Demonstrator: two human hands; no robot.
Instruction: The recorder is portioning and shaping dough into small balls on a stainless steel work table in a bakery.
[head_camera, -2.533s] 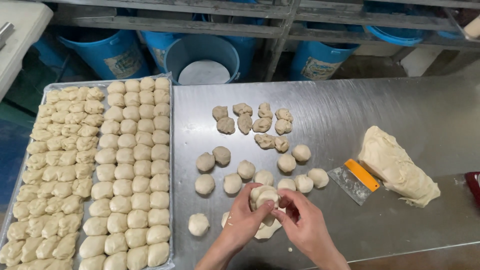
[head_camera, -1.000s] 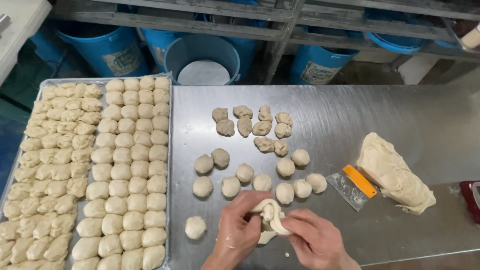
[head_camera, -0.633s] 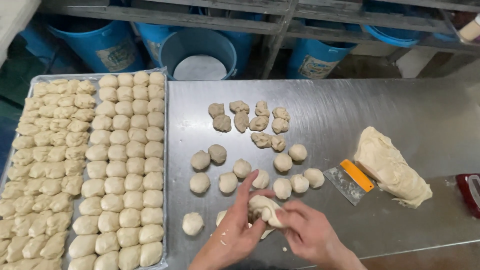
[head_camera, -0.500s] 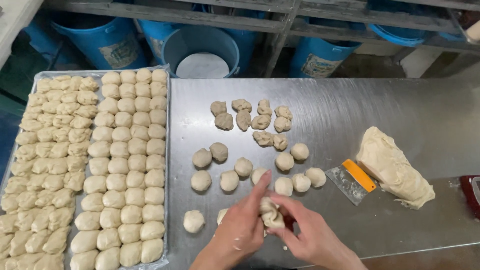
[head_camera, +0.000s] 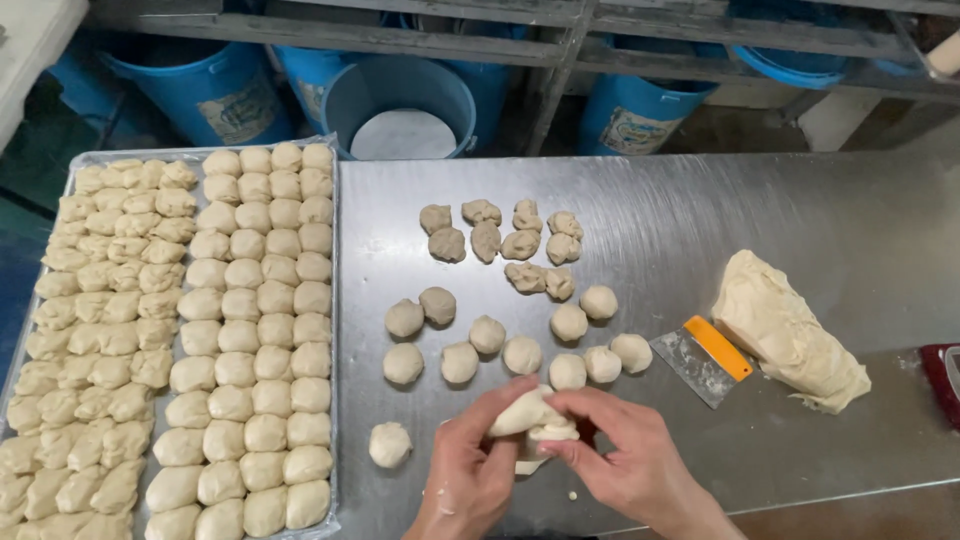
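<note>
since before: the dough piece (head_camera: 533, 418) was lying more open and stretched between the hands; now it is bunched up into a lump. the hands have stayed in the same spot near the front edge of the table (head_camera: 700, 230).
left hand (head_camera: 478, 462): fingers curled around the left side and bottom of the dough piece, holding it.
right hand (head_camera: 628, 455): fingers and thumb pinch the right side of the same dough piece.
where the dough piece is: up in both hands, just above the table, in front of the row of round dough balls (head_camera: 500, 345).
step in hand: it looks like the piece is being folded and pressed into a ball, and it is not smooth yet.
next move needs: i think the loose edges must be tucked under and the lump turned gently, not squashed flat.
lumpy pieces (head_camera: 505, 240): rough bits at the back, not yet rounded.
tray (head_camera: 334, 330): on the left, full of rows of shaped dough.
big dough lump (head_camera: 790, 330): on the right, with a scraper (head_camera: 705, 358) just beside it.
lone ball (head_camera: 389, 444): left of the hands, apart from them.
</note>
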